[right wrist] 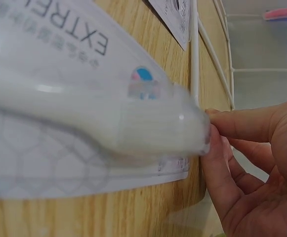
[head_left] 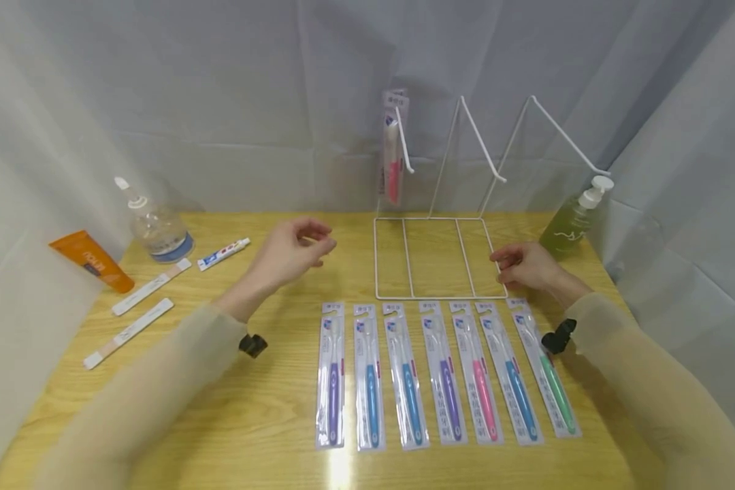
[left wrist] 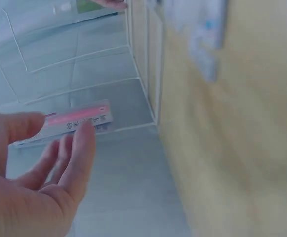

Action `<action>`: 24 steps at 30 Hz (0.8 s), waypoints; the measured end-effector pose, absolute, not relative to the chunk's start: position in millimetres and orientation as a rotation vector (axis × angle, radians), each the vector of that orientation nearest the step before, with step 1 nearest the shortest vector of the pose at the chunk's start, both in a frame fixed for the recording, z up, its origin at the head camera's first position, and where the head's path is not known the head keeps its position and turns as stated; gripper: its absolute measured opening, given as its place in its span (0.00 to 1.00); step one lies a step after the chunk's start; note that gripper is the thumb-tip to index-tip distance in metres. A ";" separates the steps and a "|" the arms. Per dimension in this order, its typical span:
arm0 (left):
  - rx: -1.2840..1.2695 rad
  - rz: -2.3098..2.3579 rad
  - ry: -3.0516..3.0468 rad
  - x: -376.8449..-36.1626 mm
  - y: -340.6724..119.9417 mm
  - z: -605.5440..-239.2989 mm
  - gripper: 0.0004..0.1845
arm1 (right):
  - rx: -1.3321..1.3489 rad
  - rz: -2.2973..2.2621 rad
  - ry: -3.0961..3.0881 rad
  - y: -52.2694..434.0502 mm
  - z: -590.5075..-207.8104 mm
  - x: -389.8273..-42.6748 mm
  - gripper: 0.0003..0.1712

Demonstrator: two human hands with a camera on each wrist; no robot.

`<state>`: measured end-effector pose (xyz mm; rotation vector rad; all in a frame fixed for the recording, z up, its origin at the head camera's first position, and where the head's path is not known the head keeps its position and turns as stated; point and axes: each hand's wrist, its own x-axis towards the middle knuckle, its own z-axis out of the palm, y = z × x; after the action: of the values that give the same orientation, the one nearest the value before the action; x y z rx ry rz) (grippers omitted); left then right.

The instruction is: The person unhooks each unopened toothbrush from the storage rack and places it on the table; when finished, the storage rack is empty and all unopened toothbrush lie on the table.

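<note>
A white wire rack [head_left: 441, 298] stands at the back of the table, with three slanted prongs above its base. On its left prong hangs packaged toothbrushes, a pink one [head_left: 394, 173] in front. My right hand [head_left: 529, 265] pinches the right side wire of the base between thumb and fingers; the toothbrush pack [right wrist: 148, 123] partly hides the grip in the right wrist view. My left hand [head_left: 290, 252] hovers left of the rack, fingers loosely curved and holding nothing. Several packaged toothbrushes lie in a row before the rack, from a purple one [head_left: 333, 381] to a green one [head_left: 554, 384].
At the left lie an orange tube [head_left: 92, 260], a small toothpaste tube [head_left: 223, 254] and two white strips, one [head_left: 128, 333] nearer. A clear bottle [head_left: 159, 228] stands behind them. A green pump bottle [head_left: 566, 224] stands right of the rack. Grey curtains [head_left: 220, 102] enclose the table.
</note>
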<state>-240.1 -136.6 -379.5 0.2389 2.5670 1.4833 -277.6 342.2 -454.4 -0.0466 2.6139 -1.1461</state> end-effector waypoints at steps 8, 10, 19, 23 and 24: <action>0.298 1.946 2.664 -311.4 -64.7 -363.0 0.23 | -0.048 -1.138 2.635 343.5 -454.3 -277.4 0.28; 0.294 2.042 2.639 -323.4 -48.9 -358.8 0.27 | -0.052 -1.151 2.636 342.3 -454.7 -277.1 0.28; 0.029 1.902 2.900 -348.5 -5.5 -352.3 0.25 | -0.022 -1.173 2.626 339.2 -453.7 -276.0 0.28; -0.009 1.935 2.907 -354.3 -0.2 -353.8 0.21 | -0.005 -1.171 2.622 338.7 -452.8 -275.6 0.28; -0.013 1.941 2.904 -355.0 0.3 -353.9 0.20 | -0.004 -1.168 2.622 338.9 -452.7 -275.3 0.28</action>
<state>-355.0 0.3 -353.9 -0.0129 2.9035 1.9407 -275.3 338.9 -452.7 -0.0037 2.6221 -1.1679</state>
